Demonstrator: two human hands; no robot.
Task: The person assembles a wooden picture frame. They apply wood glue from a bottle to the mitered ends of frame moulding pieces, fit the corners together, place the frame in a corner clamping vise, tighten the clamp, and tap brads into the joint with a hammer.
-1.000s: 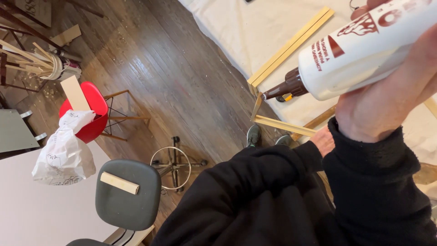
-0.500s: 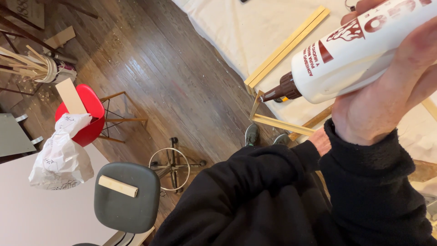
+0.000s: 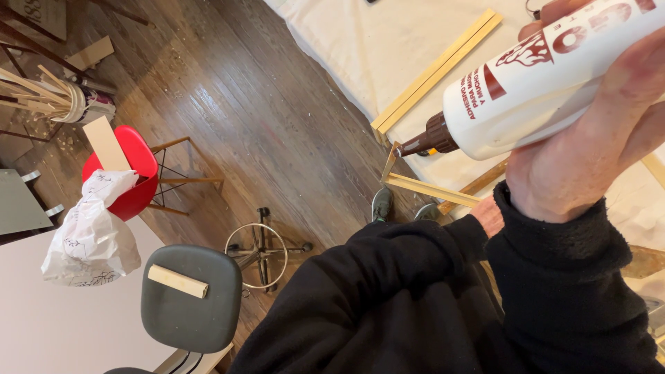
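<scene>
My right hand (image 3: 589, 159) is wrapped around a white glue bottle (image 3: 547, 76) with red print, held tilted close to the camera. Its brown nozzle (image 3: 426, 140) points down and to the left. Only a small part of my left hand (image 3: 490, 213) shows past a black sleeve, just under the right wrist, and its fingers are hidden. On the floor below the nozzle lies a corner of a thin wooden frame (image 3: 429, 188) on a white drop cloth (image 3: 360, 41). Two long wooden strips (image 3: 436, 69) lie side by side further up on the cloth.
My shoes (image 3: 381, 204) stand on the dark wood floor beside the cloth. A grey stool (image 3: 190, 305) carries a small wood block (image 3: 178, 280). A red chair (image 3: 135, 163), a white bag (image 3: 93, 235) on a white table and a bucket of sticks (image 3: 66, 104) are at the left.
The bottle and my right hand have stayed almost where they were, drifting slightly up and to the left in view. Nothing else has moved.
</scene>
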